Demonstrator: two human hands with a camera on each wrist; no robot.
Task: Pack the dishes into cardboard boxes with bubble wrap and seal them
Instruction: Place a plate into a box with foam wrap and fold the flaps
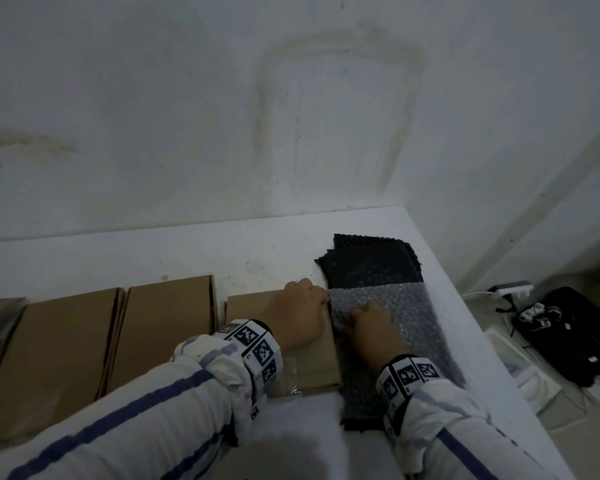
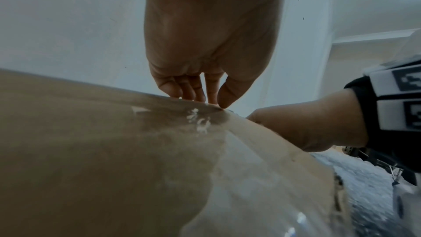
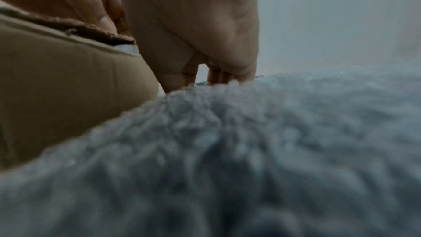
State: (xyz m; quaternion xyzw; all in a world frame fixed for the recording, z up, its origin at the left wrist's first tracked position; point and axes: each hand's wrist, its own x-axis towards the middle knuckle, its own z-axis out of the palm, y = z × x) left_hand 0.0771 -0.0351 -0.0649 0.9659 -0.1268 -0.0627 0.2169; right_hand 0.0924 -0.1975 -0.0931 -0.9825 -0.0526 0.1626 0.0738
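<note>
A closed flat cardboard box [image 1: 312, 362] with clear tape on its lid [image 2: 239, 177] lies on the white table [image 1: 187, 258]. My left hand [image 1: 302, 306] lies over the box's far right corner, fingertips [image 2: 193, 95] and thumb meeting at the edge. Right beside the box, a clear bubble wrap sheet [image 1: 406, 306] lies on a dark stack of wrap [image 1: 371, 261]. My right hand [image 1: 371, 323] sits on the sheet near the box, its fingers [image 3: 218, 77] curled down into the wrap. No dish is in view.
Two more flat cardboard boxes [image 1: 163, 323] [image 1: 49, 358] lie in a row to the left. A wall stands close behind the table. The table's right edge [image 1: 471, 327] drops to a floor with a black bag [image 1: 575, 334], cables and a power strip [image 1: 510, 289].
</note>
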